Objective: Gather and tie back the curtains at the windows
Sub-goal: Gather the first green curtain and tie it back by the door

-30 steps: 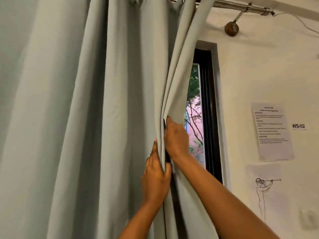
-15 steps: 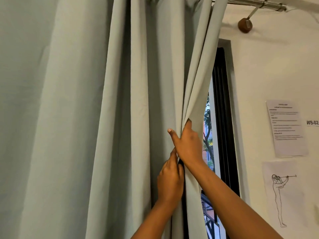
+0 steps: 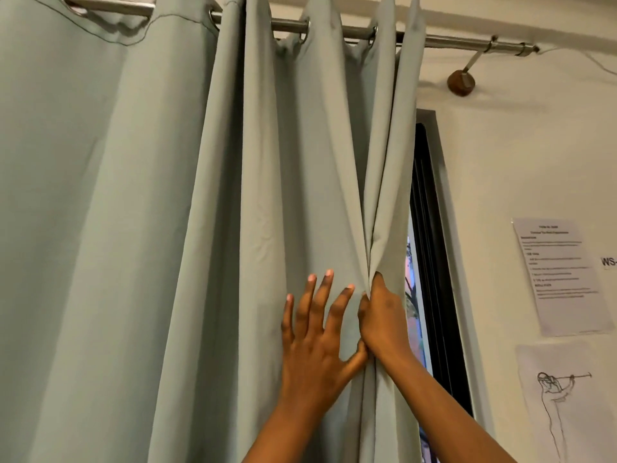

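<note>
Right hand [image 3: 384,315] gripping curtain [image 3: 300,178] edge, left hand [image 3: 317,349] spread flat

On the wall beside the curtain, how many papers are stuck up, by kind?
Printed text sheet: 1
Pencil sketch of a figure: 1
Small label reading "WS-", cut off by the picture edge: 1
Total: 3

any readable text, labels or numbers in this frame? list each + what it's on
"WS-", cut off by the right frame edge: small white label on the wall.
Printed sheet taped to the wall right of the window: a heading and several lines of text, all too small and blurred to read.
Lower sheet: a line drawing of a figure holding a long horn, no text seen.
Curtain, curtain rod: no markings.
</note>
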